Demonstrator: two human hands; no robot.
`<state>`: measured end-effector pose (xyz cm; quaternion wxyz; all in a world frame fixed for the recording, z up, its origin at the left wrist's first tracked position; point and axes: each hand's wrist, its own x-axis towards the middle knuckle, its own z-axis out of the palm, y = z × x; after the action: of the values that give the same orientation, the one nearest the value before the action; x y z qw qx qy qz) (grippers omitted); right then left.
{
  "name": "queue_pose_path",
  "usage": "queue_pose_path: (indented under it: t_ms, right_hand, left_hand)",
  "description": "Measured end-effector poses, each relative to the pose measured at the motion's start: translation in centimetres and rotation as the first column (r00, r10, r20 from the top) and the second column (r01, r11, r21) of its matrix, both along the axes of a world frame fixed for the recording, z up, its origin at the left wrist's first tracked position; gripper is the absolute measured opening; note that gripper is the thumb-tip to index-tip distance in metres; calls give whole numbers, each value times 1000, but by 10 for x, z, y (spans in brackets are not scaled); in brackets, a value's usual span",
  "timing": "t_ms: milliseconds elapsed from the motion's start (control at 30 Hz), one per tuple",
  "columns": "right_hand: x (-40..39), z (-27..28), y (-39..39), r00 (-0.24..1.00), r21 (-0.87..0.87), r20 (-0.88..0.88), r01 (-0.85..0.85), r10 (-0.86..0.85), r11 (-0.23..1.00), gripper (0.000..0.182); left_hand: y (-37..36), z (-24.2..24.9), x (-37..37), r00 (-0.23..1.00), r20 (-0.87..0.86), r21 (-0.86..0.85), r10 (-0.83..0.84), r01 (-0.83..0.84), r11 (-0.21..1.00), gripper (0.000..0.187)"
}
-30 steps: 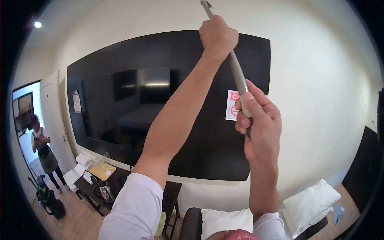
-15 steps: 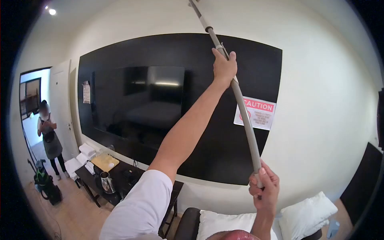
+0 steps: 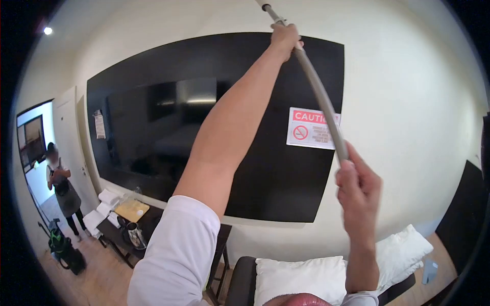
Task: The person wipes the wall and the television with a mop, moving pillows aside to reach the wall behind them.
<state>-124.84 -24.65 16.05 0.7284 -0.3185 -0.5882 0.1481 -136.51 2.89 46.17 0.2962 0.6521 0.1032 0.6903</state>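
A long grey telescopic pole [image 3: 317, 86] slants up across the view to the top edge, where its far end is out of sight. High up, below a dark collar, my left hand [image 3: 286, 36] is wrapped around the pole with the arm stretched out. Lower down, my right hand [image 3: 360, 191] grips the pole's near end, slightly blurred. Behind the shaft hangs a caution sign [image 3: 306, 131] on a black wall panel [image 3: 275, 178], and the pole covers part of its right side.
A dark television [image 3: 168, 117] is mounted on the panel. Below it, a dark table [image 3: 158, 217] bears a metal kettle [image 3: 136, 235], towels and a yellow tray. White pillows [image 3: 301, 278] lie on a dark seat. At left, a person [image 3: 64, 188] stands by the doorway near a green-black machine [image 3: 66, 252].
Both hands have moved up with the pole, my right hand also to the right. The camera view has shifted, and more of the caution sign's left side shows.
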Motion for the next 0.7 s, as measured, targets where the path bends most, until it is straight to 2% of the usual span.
queue_pose_path:
  t_ms: [67,133,200,333,400,467,533,700]
  right_hand:
    - [0,1,37,992,88,64,100,-106,991,42]
    - [-2,-1,72,990,139,61,120,-129,983,41]
    - [0,-7,111,976,186,104,172,-194,967,41]
    - [1,-19,175,1000,191,22,4,-8,982,41]
    - [-7,-24,193,985,96,-57,-156,162,983,43]
    - [-18,-26,215,962,101,-110,-239,249,966,43]
    - [-24,-23,232,959,111,-112,-248,260,962,43]
    - [-25,-15,263,948,137,-134,-270,288,953,41]
  left_hand:
    - [-30,-17,1,986,-91,-4,139,-140,990,62]
    - [-39,-36,3,947,-230,2,225,-230,973,70]
    - [-22,-48,4,958,-203,-36,203,-215,976,68]
    - [15,-61,2,956,-185,-32,226,-236,971,68]
    - [26,-65,2,952,-171,-35,254,-264,964,69]
    - [44,-68,0,909,-117,-28,401,-407,913,72]
    - [64,-65,0,904,-103,-30,416,-421,907,72]
    - [86,-60,2,818,-70,103,571,-563,820,75]
